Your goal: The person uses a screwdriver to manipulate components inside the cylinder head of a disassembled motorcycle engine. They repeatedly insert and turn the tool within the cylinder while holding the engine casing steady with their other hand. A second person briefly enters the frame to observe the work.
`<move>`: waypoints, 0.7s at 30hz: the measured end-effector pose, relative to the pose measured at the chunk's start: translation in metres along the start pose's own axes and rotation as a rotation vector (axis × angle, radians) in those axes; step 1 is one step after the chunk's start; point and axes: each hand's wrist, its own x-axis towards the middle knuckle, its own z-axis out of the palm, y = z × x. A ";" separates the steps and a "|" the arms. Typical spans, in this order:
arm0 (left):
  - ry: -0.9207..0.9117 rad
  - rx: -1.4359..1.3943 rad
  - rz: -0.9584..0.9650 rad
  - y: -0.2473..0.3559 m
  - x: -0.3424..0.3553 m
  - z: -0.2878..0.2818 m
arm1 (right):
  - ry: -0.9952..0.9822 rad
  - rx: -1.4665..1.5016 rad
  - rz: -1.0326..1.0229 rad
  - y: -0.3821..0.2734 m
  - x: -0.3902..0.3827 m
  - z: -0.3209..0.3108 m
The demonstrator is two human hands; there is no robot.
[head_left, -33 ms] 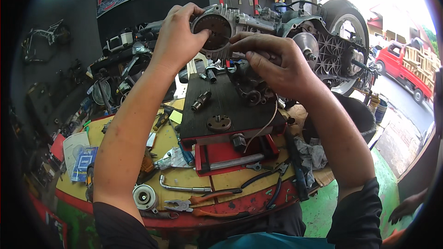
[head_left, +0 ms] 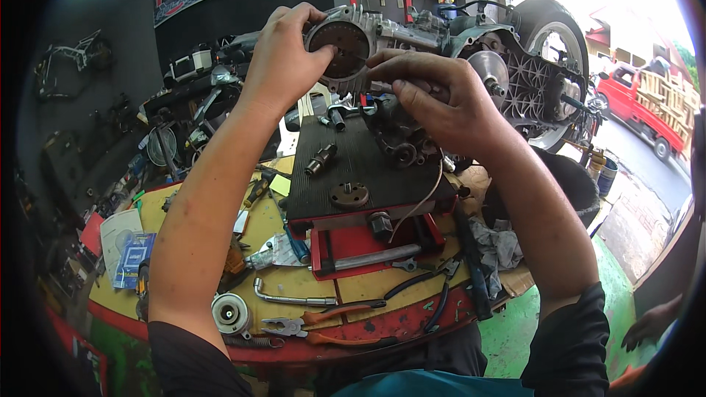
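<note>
My left hand is closed on the round toothed sprocket in the finned end of the engine. Its thumb presses the sprocket's face, while the fingers curl over the upper edge of the metal housing. My right hand is at the sprocket's right side, index finger reaching to its rim and the other fingers curled in. What those fingers may hold is hidden. Below on the dark wooden block lie a camshaft-like metal part and a round drilled disc.
Pliers with orange handles, an L-shaped socket wrench and a round metal part lie along the bench's near edge. A grey rag and a black tub are at right. Another person's hand shows at far right.
Both my hands stay in the same place on the engine. Outside, the red truck has shifted slightly to the left along the road.
</note>
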 end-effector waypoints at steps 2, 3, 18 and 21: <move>-0.005 0.008 -0.011 0.002 0.002 -0.001 | 0.001 -0.002 -0.001 0.004 0.004 -0.001; -0.010 0.011 -0.016 0.003 0.002 -0.001 | 0.001 -0.010 0.015 0.003 0.006 -0.001; -0.044 -0.056 -0.068 -0.001 0.001 0.001 | 0.283 -0.238 0.205 -0.045 0.034 -0.036; -0.026 -0.058 -0.006 -0.010 0.001 0.003 | 0.238 -0.822 0.071 -0.023 0.059 -0.007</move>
